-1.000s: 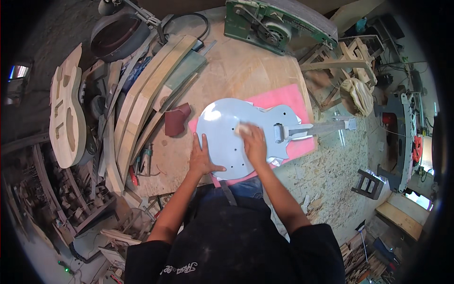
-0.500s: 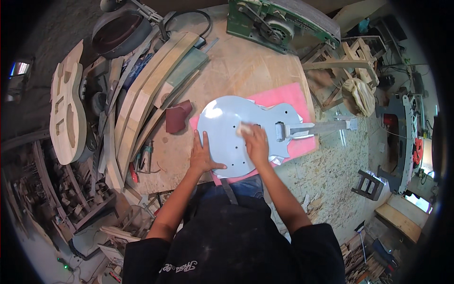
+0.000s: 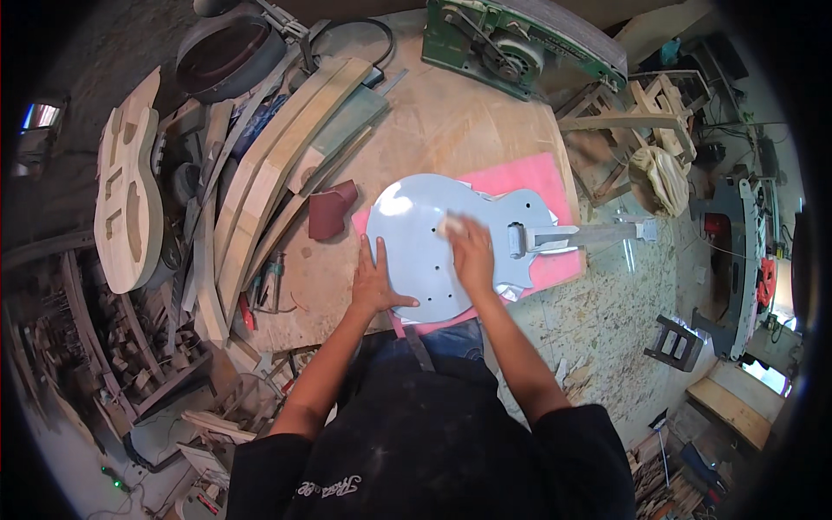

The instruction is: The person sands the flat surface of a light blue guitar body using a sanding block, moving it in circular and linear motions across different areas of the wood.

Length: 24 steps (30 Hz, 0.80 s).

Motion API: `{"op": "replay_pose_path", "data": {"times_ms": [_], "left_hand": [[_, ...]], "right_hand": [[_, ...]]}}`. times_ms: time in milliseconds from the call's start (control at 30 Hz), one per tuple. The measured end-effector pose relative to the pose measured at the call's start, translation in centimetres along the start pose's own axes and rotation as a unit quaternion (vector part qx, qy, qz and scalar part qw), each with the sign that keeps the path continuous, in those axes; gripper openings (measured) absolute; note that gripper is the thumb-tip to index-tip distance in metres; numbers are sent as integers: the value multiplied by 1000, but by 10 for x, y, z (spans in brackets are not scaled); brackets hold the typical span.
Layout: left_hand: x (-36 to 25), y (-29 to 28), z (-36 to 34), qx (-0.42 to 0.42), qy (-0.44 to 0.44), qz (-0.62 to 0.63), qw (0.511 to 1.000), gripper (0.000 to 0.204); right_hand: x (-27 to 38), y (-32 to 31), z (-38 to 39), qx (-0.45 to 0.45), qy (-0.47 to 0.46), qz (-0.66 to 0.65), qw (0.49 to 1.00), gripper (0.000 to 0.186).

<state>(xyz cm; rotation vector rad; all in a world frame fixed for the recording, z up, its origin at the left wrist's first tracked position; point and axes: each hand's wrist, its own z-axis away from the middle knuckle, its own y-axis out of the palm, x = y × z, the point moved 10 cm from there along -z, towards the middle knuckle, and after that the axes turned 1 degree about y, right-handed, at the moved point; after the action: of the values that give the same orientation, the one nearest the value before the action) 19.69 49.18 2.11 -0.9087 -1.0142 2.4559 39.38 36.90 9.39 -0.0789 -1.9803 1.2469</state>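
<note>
A pale blue-grey electric guitar body [image 3: 407,247], glossy at its upper left, lies flat on a pink foam sheet [image 3: 529,173]. Its neck [image 3: 607,232] points right, past the table's edge. My left hand [image 3: 373,282] rests with fingers spread on the body's lower left rim. On the middle of the top, my right hand [image 3: 472,260] presses a small pale pad [image 3: 449,227] between its fingertips; pad and fingers are slightly blurred. Small dark holes dot the top. White masking [image 3: 511,293] shows along the body's lower right edge.
A folded brown sandpaper sheet [image 3: 331,211] lies left of the body on the wooden table [image 3: 459,130]. Curved wooden pieces [image 3: 277,165] and a bare wooden guitar body [image 3: 130,208] are further left. At the far edge stands a green belt machine [image 3: 520,52].
My right hand has moved the pad slightly farther away over the top. The left hand stays on the rim. The whole view has shifted a little.
</note>
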Motion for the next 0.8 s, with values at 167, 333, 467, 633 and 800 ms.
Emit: {"op": "replay_pose_path", "data": {"times_ms": [167, 333, 467, 633, 800], "left_hand": [[-2, 1, 1, 5, 12, -4, 1000, 178], [4, -2, 3, -12, 1, 11, 1000, 176], [1, 0, -1, 4, -3, 7, 1000, 177], [-6, -2, -1, 8, 15, -26, 1000, 179], [4, 1, 2, 1, 6, 5, 1000, 179]], "right_hand": [[-10, 7, -29, -5, 7, 6, 1000, 30], [17, -5, 91, 45, -1, -24, 999, 32], [-1, 7, 16, 25, -18, -15, 999, 31], [0, 19, -54, -13, 15, 17, 1000, 31], [53, 24, 100, 122, -37, -36, 991, 38]]}}
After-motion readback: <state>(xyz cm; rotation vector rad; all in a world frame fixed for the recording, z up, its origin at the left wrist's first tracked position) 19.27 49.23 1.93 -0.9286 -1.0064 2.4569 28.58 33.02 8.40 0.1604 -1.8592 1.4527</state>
